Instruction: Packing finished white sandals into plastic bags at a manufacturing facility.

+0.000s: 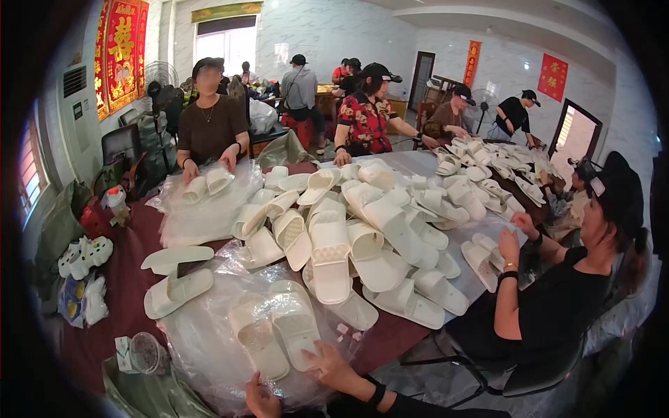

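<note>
A pair of cream slippers (259,334) lies side by side in front of me, with clear plastic (202,341) around and beneath it; shine crosses their straps, and I cannot tell whether they are fully inside a bag. At the heel of the right slipper, my right hand (333,367) rests with fingers stretched out and apart. My left hand (263,398) is lower and to the left, its fingers curled at the near edge of the plastic; part of it is cut off by the frame. Two more slippers (179,291) lie to the left, one tipped on its side.
A large heap of cream slippers (331,240) fills the table's middle. To the left are a clear plastic tub (148,354), a small white box (125,354) and the dark red tablecloth (104,334). A co-worker (557,299) sits close at right; another (212,129) stands across, handling slippers over plastic bags.
</note>
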{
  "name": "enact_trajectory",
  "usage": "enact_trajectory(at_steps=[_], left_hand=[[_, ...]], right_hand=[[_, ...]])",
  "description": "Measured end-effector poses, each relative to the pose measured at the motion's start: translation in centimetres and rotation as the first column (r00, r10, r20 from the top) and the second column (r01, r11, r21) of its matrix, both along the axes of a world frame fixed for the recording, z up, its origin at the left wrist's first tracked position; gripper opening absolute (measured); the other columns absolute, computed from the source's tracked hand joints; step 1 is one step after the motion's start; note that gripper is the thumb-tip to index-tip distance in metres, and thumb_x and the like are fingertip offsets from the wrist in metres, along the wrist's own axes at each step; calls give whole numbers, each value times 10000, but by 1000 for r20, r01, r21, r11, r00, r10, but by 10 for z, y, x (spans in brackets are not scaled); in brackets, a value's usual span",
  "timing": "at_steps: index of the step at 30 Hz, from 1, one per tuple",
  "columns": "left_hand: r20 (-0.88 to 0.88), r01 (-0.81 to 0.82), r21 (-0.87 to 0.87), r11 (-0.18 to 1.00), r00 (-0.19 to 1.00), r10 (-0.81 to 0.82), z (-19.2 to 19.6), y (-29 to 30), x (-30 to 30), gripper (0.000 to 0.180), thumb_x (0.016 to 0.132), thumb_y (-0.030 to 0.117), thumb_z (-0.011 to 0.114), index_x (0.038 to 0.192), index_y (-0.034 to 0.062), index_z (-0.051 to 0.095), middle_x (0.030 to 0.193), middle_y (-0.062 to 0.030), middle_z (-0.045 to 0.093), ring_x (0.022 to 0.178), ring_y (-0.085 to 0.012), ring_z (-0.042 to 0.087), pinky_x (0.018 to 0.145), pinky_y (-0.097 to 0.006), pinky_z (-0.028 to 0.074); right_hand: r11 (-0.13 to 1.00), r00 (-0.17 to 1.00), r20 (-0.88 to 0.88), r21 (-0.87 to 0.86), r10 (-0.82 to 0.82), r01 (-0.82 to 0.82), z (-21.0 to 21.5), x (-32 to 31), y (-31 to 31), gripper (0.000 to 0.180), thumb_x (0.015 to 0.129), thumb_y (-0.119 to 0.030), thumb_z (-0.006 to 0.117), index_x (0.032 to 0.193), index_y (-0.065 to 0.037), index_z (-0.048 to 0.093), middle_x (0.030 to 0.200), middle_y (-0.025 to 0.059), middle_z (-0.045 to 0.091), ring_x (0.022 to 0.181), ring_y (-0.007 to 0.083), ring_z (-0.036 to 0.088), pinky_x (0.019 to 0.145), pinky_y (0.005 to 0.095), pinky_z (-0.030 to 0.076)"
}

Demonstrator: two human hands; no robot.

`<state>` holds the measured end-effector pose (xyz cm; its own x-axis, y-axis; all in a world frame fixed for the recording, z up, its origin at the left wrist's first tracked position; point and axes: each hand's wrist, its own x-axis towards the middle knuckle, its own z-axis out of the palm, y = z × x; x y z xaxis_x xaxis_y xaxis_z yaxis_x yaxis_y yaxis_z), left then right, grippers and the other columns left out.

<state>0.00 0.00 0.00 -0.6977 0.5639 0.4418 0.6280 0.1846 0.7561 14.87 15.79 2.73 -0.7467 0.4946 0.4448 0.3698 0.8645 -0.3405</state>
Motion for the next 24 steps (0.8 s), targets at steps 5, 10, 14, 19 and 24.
enact_trajectory(at_steps=[5, 10, 14, 19, 24], left_hand=[[141, 26, -45, 999, 990, -19, 25, -1, 12, 603, 695, 54, 648, 1286, 56, 524, 747, -63, 534, 637, -211, 501, 606, -355, 448], [105, 20, -2, 1000, 994, -20, 20, 0, 9, 598, 678, 22, 612, 1271, 52, 534, 739, -67, 524, 612, -207, 477, 589, -348, 441], [101, 24, -6, 1000, 995, -24, 25, 0, 11, 610, 662, -4, 591, 1267, 54, 539, 740, -62, 515, 593, -201, 458, 577, -338, 435], [56, 15, -1, 1000, 998, -15, 15, -1, 6, 610, 657, -13, 587, 1261, 55, 543, 739, -54, 512, 597, -195, 459, 580, -326, 433], [42, -10, -59, 998, 999, 12, 9, -3, 4, 575, 679, 3, 597, 1251, 45, 548, 759, -52, 529, 620, -189, 476, 600, -312, 439]], right_hand=[[946, 931, -251, -255, -264, 200, -5, 1, -1, 255, 749, -195, 691, 854, -30, 528, 866, 178, 531, 784, 353, 524, 665, 441, 420], [946, 950, -239, -300, -200, 124, -5, -2, 4, 194, 799, -188, 643, 830, -43, 519, 778, 150, 557, 756, 350, 538, 664, 435, 432], [924, 960, -87, -306, -266, 228, 4, -12, 5, 198, 840, -241, 599, 820, -54, 539, 732, 155, 597, 710, 364, 568, 644, 448, 446], [931, 978, -49, -318, -202, 177, 1, -13, 5, 224, 844, -268, 602, 848, -48, 564, 751, 164, 606, 727, 360, 580, 645, 446, 448], [949, 982, -147, -276, 117, -154, -2, -21, -24, 202, 835, -239, 620, 894, -46, 606, 807, 154, 615, 791, 347, 578, 681, 426, 450]])
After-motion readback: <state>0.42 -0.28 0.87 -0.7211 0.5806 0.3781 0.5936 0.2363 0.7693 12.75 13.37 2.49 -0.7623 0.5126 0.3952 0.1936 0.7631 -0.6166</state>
